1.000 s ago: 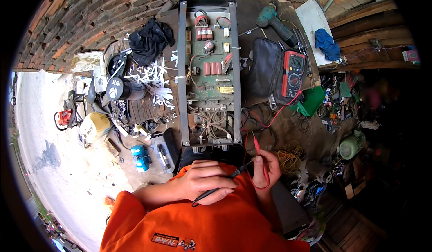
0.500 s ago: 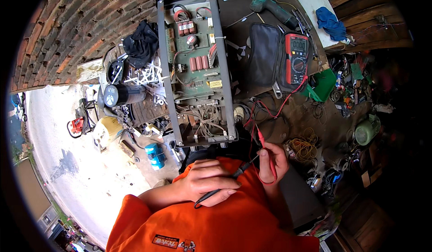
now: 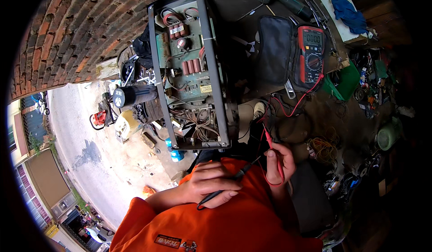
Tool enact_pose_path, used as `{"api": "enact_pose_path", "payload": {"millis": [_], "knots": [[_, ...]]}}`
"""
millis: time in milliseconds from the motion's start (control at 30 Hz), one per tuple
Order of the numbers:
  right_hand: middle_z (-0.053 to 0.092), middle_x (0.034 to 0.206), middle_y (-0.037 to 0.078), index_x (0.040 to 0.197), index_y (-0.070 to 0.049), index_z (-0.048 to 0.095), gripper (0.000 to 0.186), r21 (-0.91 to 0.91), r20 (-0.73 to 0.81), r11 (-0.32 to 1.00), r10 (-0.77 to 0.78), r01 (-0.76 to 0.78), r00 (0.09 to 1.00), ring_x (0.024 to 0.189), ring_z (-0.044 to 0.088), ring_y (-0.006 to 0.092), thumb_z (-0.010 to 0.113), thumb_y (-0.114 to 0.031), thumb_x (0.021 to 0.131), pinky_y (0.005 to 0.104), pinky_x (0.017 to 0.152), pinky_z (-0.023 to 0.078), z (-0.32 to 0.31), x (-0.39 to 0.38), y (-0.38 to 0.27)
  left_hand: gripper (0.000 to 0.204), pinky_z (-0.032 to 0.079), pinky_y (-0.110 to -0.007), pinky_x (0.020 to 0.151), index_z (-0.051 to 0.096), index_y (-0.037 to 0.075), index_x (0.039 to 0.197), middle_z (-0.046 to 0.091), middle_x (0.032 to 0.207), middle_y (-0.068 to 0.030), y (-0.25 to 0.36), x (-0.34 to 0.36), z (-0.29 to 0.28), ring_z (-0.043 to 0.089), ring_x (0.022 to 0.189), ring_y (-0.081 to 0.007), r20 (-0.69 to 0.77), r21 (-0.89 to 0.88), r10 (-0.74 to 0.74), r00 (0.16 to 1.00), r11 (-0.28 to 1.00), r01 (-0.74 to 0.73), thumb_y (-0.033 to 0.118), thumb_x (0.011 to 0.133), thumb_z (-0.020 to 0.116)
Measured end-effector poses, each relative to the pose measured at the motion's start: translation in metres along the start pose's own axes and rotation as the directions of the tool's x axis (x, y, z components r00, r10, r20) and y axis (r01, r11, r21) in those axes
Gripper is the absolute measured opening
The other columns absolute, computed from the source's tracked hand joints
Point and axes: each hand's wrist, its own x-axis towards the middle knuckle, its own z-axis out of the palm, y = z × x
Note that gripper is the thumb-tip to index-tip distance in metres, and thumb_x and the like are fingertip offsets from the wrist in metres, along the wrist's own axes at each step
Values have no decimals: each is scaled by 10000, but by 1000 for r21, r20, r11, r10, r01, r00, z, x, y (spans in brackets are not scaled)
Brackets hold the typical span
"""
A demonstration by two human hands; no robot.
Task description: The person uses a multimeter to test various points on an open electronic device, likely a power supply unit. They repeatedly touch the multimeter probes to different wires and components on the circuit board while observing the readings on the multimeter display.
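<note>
My left hand rests against the orange shirt, its fingers closed round a black test probe that points up and to the right. Beside it, my right hand pinches a red test probe with the tip upward. Their leads run to a red multimeter, lit and lying in an unzipped black case at the right of the bench. Ahead of my hands stands a metal-framed electrical unit, its green circuit board and wiring exposed. Both probes are apart from the unit.
A green cordless drill lies at the far right of the bench, near a blue cloth. Left of the unit are a black spray can and scattered parts. A green bin and loose wires sit at the right.
The view has shifted: the multimeter appears farther right and more of the street shows at left. Both hands keep their probes and look nearly unchanged in pose.
</note>
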Motion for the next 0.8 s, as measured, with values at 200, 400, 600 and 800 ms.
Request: {"api": "enact_pose_path", "payload": {"millis": [200,400,600,800], "knots": [[644,848,67,1123,66,591,219,11,53,999,-34,33,998,744,602,93,614,35,907,218,724,487,-9,11,6,111,429,-319,528,708,24,898,648,760,-80,9,11,6,585,603,-209,-8,17,-20,1000,1000,20,79,803,730],[632,875,67,1118,64,592,211,39,83,997,-64,61,995,741,599,95,603,37,910,220,720,488,-11,24,4,128,427,-314,529,706,31,910,653,785,-79,12,13,8,578,612,-207,-28,56,-13,1000,998,15,72,792,731],[619,878,64,1113,61,590,203,31,123,998,-64,61,990,740,596,98,592,38,912,223,716,491,-15,32,1,134,426,-310,528,705,41,911,649,797,-73,12,17,12,567,614,-209,-69,55,26,997,998,-22,80,787,739],[626,865,58,1117,52,593,203,3,120,998,-58,58,991,744,597,97,598,15,918,216,713,485,-17,32,1,119,441,-316,537,704,35,901,642,792,-77,12,18,14,571,621,-216,-70,41,46,996,998,-43,80,796,733]]}}
